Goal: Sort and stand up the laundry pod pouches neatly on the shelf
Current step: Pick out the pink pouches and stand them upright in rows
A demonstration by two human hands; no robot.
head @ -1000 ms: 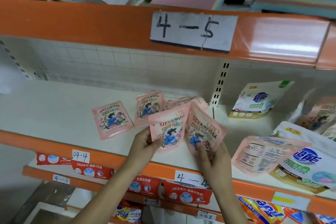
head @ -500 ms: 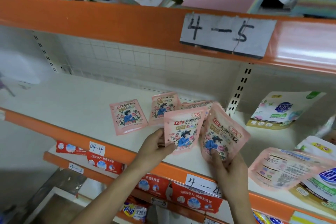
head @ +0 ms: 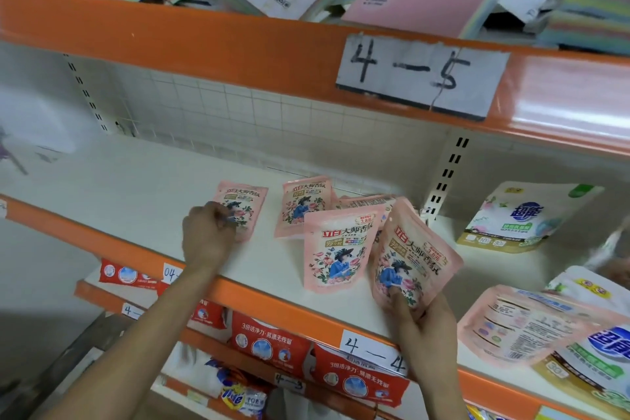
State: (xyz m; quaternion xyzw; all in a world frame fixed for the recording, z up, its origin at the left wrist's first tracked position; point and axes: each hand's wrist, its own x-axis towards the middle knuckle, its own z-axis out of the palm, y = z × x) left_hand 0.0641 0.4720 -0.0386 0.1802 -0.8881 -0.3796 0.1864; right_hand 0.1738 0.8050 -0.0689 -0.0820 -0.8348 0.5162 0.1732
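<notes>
Two pink pouches are in my grip, one per hand. The fingers (head: 221, 213) of my left hand (head: 208, 239) are curled together on the lower left part of the leftmost pink pouch (head: 245, 204), which leans back on the white shelf (head: 136, 187). My right hand (head: 424, 320) is clamped on the bottom of the tilted pink pouch (head: 414, 259), with the thumb on its printed front and the other fingers behind it. That pouch's top leans to the right at the front of the shelf, and I cannot tell whether its base touches the shelf.

Just left of it, the middle pink pouch (head: 335, 249) stands upright, free of both hands. Behind that stands the rear pink pouch (head: 303, 204), and the flat pink pouch (head: 366, 203) lies further back.

Beyond the slotted upright (head: 446, 174), a white and green pouch (head: 525, 218) leans at the back. Nearer the front, a back-side-up pink pouch (head: 518, 327) lies against a large white pouch (head: 610, 351).

A handwritten "4-4" label (head: 373, 355) sits on the shelf's orange front edge (head: 272, 300), just beside my right wrist. A "4-5" label (head: 422, 75) is fixed to the orange beam above. Red packs (head: 269, 344) line the shelf below.
</notes>
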